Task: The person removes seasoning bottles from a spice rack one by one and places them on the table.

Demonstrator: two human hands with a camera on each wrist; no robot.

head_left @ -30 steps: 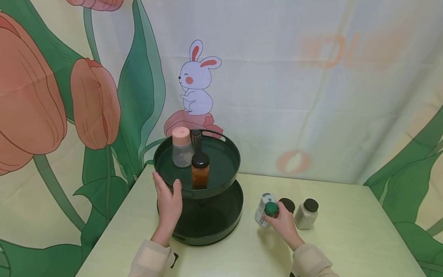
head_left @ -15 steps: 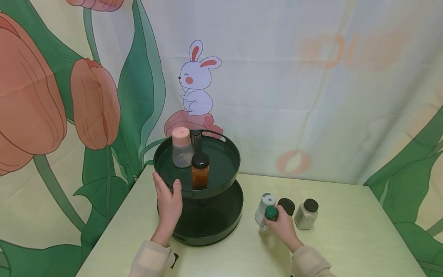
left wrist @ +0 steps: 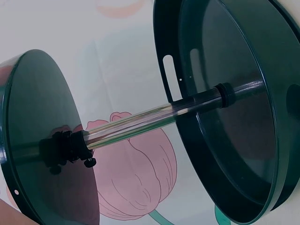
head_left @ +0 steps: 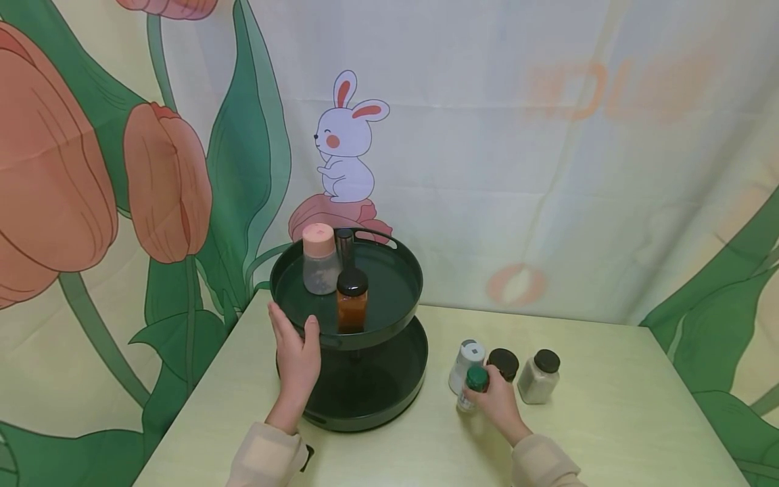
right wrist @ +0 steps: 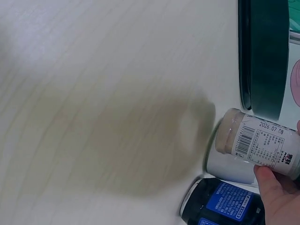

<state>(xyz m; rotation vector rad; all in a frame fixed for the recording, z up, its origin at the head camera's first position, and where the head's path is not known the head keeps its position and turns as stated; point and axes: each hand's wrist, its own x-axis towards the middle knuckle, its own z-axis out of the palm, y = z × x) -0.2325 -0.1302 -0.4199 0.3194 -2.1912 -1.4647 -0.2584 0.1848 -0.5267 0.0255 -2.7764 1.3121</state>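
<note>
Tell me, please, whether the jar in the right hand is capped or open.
Capped: the head view shows a green cap atop the jar.

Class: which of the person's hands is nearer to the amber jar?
Left. The left hand touches the upper tray front-left of the amber jar; the right hand holds a green-capped bottle farther right.

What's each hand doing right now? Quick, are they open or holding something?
Left hand: open, against the edge of the upper dark green tray.
Right hand: closed, holding the green-capped seasoning bottle.
</note>
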